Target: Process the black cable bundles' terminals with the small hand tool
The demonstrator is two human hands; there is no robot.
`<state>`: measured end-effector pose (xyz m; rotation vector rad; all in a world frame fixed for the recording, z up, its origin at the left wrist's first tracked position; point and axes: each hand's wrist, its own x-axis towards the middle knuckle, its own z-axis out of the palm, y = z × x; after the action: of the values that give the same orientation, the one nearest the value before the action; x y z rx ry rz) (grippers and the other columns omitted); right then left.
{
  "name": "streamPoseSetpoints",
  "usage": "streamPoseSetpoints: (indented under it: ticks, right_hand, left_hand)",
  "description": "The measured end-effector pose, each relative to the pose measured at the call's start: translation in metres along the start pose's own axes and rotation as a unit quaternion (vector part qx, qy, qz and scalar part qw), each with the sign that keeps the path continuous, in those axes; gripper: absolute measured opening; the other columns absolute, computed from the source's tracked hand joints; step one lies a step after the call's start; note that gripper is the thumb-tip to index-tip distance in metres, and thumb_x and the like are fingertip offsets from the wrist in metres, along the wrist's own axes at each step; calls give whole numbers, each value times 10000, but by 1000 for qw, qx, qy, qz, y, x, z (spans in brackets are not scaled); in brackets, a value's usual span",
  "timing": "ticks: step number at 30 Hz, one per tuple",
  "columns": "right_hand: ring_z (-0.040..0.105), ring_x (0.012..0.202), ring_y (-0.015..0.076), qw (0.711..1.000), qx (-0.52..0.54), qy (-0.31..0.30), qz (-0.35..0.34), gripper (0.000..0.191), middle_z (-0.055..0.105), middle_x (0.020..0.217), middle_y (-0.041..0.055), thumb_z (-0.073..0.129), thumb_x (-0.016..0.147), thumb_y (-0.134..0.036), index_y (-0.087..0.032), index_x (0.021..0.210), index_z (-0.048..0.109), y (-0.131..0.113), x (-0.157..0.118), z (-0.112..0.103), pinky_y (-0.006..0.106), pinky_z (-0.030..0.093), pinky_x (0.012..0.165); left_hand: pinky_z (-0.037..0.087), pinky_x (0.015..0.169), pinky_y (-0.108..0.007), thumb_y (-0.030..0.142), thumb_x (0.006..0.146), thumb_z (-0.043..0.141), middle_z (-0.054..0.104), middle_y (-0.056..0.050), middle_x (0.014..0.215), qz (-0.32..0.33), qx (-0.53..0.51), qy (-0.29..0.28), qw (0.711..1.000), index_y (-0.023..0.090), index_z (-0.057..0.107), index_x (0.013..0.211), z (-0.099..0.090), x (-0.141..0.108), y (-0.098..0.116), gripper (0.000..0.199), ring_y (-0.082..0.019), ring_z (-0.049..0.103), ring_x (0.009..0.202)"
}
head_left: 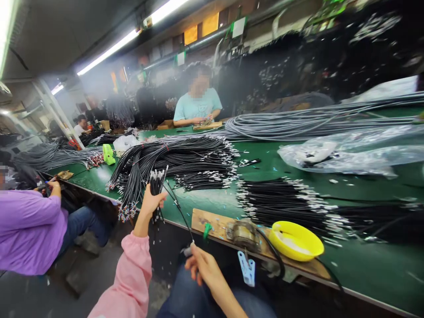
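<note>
My left hand [152, 202] is closed around a bundle of short black cables [157, 182]. Their white ends stick up above my fist, and the lower ends hang below it, in front of the table edge. From near this bundle a single black cable [182, 212] slants down to my right hand [203, 264]. The thumb and fingers of that hand pinch its lower end above my lap. A small greyish piece [188, 251] shows by those fingertips, too blurred to name.
On the green table [265, 159] lie a black cable heap [159, 154], cut black cables [278, 198], grey cable coils [265, 126] and a plastic bag [351, 152]. A wooden board [215, 221] at the edge bears a yellow bowl [296, 240]. Co-workers sit opposite [198, 104] and left [29, 225].
</note>
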<state>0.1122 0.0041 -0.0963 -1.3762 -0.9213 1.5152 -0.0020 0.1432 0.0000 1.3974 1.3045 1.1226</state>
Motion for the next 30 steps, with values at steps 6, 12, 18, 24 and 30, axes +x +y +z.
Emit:
streamPoseSetpoints:
  ticks: [6, 12, 18, 24, 30]
  right_hand:
    - [359, 291, 64, 995, 95, 24, -3, 710, 406, 395, -24, 392, 420, -848, -159, 588, 392, -10, 15, 17, 173, 220, 298]
    - [306, 300, 77, 997, 15, -71, -34, 676, 331, 374, -24, 272, 538, -857, -185, 536, 344, 12, 1, 25, 212, 214, 319]
    - [550, 738, 233, 859, -281, 255, -344, 559, 563, 799, 135, 328, 774, -629, -122, 889, 532, 4, -8, 19, 358, 455, 642]
    - [532, 961, 260, 799, -306, 173, -487, 529, 544, 1056, 176, 469, 737, -339, -80, 1194, 410, -67, 26, 26, 375, 464, 773]
    - [545, 995, 230, 879, -92, 159, -440, 485, 553, 1117, 148, 400, 727, -308, -84, 1151, 474, -106, 86, 44, 324, 444, 827]
  left_hand:
    - [310, 358, -184, 384, 442, 733, 446, 46, 447, -81, -98, 2, 992, 118, 452, 692, 4, -52, -26, 461, -42, 367, 354]
    - [315, 353, -196, 334, 413, 753, 419, 42, 410, -113, -91, -3, 989, 117, 464, 562, 20, -73, -37, 391, -48, 366, 345]
    - [319, 373, -173, 266, 503, 704, 493, 40, 495, -61, -97, 18, 993, 100, 591, 794, 26, -72, -21, 354, -39, 387, 371]
    - [394, 473, -183, 323, 625, 608, 545, 4, 553, 114, -65, 24, 991, 121, 568, 660, 26, -46, 18, 209, -60, 456, 452]
    - [459, 661, -225, 338, 663, 587, 595, -34, 700, 212, -75, 67, 972, 121, 571, 723, 38, -16, 37, 227, -116, 572, 654]
